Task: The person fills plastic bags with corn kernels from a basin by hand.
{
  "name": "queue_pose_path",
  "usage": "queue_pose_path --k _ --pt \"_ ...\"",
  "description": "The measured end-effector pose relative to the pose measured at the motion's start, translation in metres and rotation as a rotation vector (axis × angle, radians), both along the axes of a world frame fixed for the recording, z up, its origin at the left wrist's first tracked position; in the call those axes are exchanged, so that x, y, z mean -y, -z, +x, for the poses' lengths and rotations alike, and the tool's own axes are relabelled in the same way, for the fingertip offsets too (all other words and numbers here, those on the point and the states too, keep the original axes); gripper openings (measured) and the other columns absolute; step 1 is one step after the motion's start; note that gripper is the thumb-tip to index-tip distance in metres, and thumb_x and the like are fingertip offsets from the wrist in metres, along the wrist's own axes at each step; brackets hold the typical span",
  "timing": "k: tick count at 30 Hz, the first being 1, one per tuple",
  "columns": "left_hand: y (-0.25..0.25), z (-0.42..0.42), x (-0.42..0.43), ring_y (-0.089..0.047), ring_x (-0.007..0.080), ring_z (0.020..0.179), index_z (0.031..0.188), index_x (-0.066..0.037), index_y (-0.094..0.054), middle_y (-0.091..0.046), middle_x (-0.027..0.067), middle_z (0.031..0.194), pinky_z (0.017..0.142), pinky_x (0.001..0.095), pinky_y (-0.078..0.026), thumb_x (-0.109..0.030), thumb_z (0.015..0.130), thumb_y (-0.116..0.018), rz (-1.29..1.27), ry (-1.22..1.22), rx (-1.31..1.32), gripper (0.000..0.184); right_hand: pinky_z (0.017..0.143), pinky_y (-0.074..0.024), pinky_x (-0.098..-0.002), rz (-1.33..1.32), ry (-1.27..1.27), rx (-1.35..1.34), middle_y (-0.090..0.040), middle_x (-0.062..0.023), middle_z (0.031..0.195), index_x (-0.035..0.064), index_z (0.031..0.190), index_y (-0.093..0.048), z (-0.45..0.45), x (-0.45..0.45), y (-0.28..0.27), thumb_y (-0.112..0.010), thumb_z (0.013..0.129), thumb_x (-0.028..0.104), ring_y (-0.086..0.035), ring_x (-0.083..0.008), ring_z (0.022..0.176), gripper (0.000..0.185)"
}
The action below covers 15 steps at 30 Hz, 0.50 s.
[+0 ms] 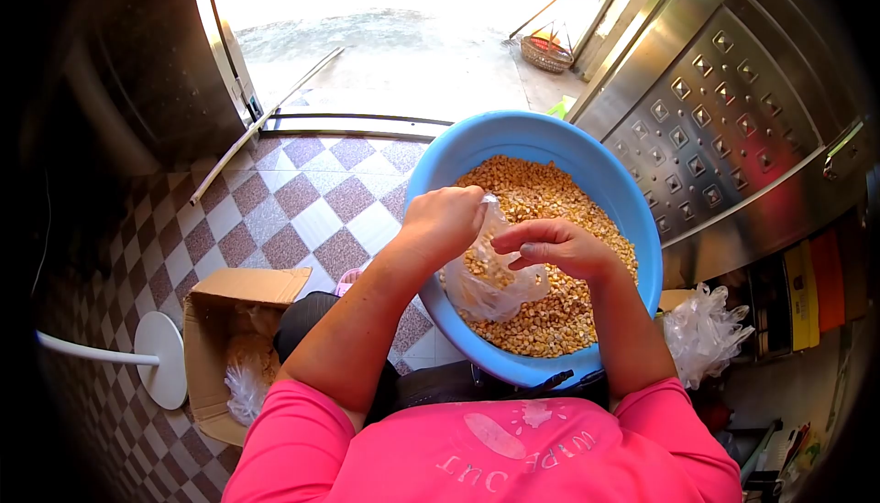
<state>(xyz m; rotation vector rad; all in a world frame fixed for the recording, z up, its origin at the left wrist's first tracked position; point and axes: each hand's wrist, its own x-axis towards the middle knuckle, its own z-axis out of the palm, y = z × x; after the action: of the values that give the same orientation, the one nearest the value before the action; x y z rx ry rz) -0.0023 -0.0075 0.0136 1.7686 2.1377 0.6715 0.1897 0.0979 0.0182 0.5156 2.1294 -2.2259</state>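
Observation:
A large blue tub (pixel 649 256) stands in front of me, filled with dried yellow corn kernels (pixel 587 205). My left hand (pixel 444 222) is closed on the upper edge of a clear plastic bag (pixel 486 294), over the tub's left side. Some kernels show in or through the bag, which rests low against the corn. My right hand (pixel 564 249) is over the kernels beside the bag's mouth, palm down, its fingers stretched out and slightly bent. Nothing shows in its grasp; whether the fingertips touch the plastic I cannot tell.
At my left are an open cardboard box (pixel 203 356) with bagged contents and a round white base (pixel 160 356). A white pole (pixel 225 169) leans at the doorway. Clear plastic bags (pixel 704 333) lie right of the tub, near a metal door (pixel 706 127). Outside stands a basket (pixel 547 52).

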Motion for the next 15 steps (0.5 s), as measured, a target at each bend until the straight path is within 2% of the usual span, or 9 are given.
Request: queue_pose_path --k 4,6,7,9,10,11,13,14,15 --pt "-0.006 0.001 0.002 -0.063 0.0324 0.082 0.086 -0.004 -0.061 -0.065 0.0160 0.084 0.072 0.0434 -0.048 -0.024 0.089 -0.045 -0.033 -0.002 -0.006 0.025 0.080 -0.0514 -0.0304 -0.006 0.006 -0.034 -0.062 -0.0066 0.106 0.0009 0.115 -0.058 0.004 -0.007 -0.006 -0.057 0.088 0.013 -0.060 -0.0156 0.094 0.029" --pt "0.001 0.001 0.000 -0.062 0.0334 0.080 0.084 -0.005 -0.059 -0.064 0.0155 0.082 0.071 0.0443 -0.047 -0.025 0.089 -0.046 -0.008 -0.006 0.002 0.024 0.070 -0.0510 -0.0266 0.061 0.243 0.053 -0.065 -0.0047 0.093 0.0014 0.106 -0.062 0.010 -0.018 -0.005 -0.057 0.087 0.011 -0.062 -0.0137 0.080 0.022" --pt "0.001 0.001 0.000 -0.060 0.0344 0.079 0.082 -0.006 -0.058 -0.063 0.0151 0.079 0.069 0.0452 -0.046 -0.026 0.089 -0.046 0.018 -0.013 0.010 0.024 0.070 -0.0510 -0.0266 0.062 0.246 0.052 -0.065 -0.0047 0.093 0.0014 0.106 -0.062 0.013 -0.023 -0.002 -0.057 0.087 0.011 -0.062 -0.0137 0.080 0.022" --pt "-0.001 0.001 0.000 -0.062 0.0334 0.080 0.083 -0.005 -0.059 -0.063 0.0153 0.081 0.071 0.0444 -0.047 -0.025 0.089 -0.046 0.001 -0.001 -0.008 0.025 0.062 -0.0478 -0.0230 0.462 0.385 0.279 -0.066 -0.0050 0.084 0.0030 0.096 -0.063 0.017 -0.032 0.007 -0.058 0.084 0.011 -0.060 -0.0105 0.073 0.015" --pt "-0.002 0.001 0.001 -0.063 0.0324 0.081 0.085 -0.004 -0.060 -0.064 0.0155 0.084 0.072 0.0437 -0.048 -0.024 0.090 -0.045 -0.018 0.008 -0.024 0.025 0.062 -0.0478 -0.0264 0.655 0.378 0.419 -0.065 -0.0092 0.082 0.0045 0.092 -0.064 0.019 -0.034 0.010 -0.060 0.080 0.013 -0.061 -0.0138 0.073 0.015" --pt "-0.002 0.001 0.001 -0.063 0.0324 0.081 0.085 -0.004 -0.060 -0.064 0.0155 0.084 0.072 0.0437 -0.048 -0.024 0.090 -0.045 -0.018 0.008 -0.024 0.025 0.062 -0.0478 -0.0264 0.655 0.379 0.419 -0.065 -0.0092 0.082 0.0045 0.092 -0.064 0.021 -0.036 0.016 -0.060 0.080 0.013 -0.061 -0.0138 0.073 0.015" --pt "-0.002 0.001 0.001 -0.063 0.0324 0.082 0.085 -0.004 -0.060 -0.064 0.0153 0.084 0.072 0.0437 -0.048 -0.024 0.090 -0.045 -0.016 0.004 -0.017 0.025 0.067 -0.0491 -0.0325 0.888 0.143 0.551 -0.065 -0.0124 0.083 0.0057 0.093 -0.064 0.023 -0.037 0.027 -0.062 0.077 0.015 -0.062 -0.0208 0.075 0.019" --pt "-0.002 0.001 0.001 -0.063 0.0324 0.082 0.085 -0.004 -0.060 -0.064 0.0153 0.084 0.072 0.0437 -0.048 -0.024 0.090 -0.045 -0.016 0.005 -0.017 0.025 0.073 -0.0488 -0.0374 0.876 0.058 0.531 -0.065 -0.0144 0.087 0.0066 0.096 -0.065 0.023 -0.037 0.030 -0.062 0.076 0.016 -0.062 -0.0278 0.080 0.022" --pt "-0.003 0.001 0.001 -0.062 0.0324 0.082 0.086 -0.004 -0.059 -0.064 0.0152 0.084 0.073 0.0437 -0.048 -0.024 0.090 -0.045 -0.022 0.004 -0.015 0.025 0.073 -0.0488 -0.0374 0.876 0.058 0.531 -0.065 -0.0144 0.087 0.0066 0.096 -0.065 0.022 -0.035 0.034 -0.062 0.076 0.016 -0.062 -0.0278 0.080 0.022"
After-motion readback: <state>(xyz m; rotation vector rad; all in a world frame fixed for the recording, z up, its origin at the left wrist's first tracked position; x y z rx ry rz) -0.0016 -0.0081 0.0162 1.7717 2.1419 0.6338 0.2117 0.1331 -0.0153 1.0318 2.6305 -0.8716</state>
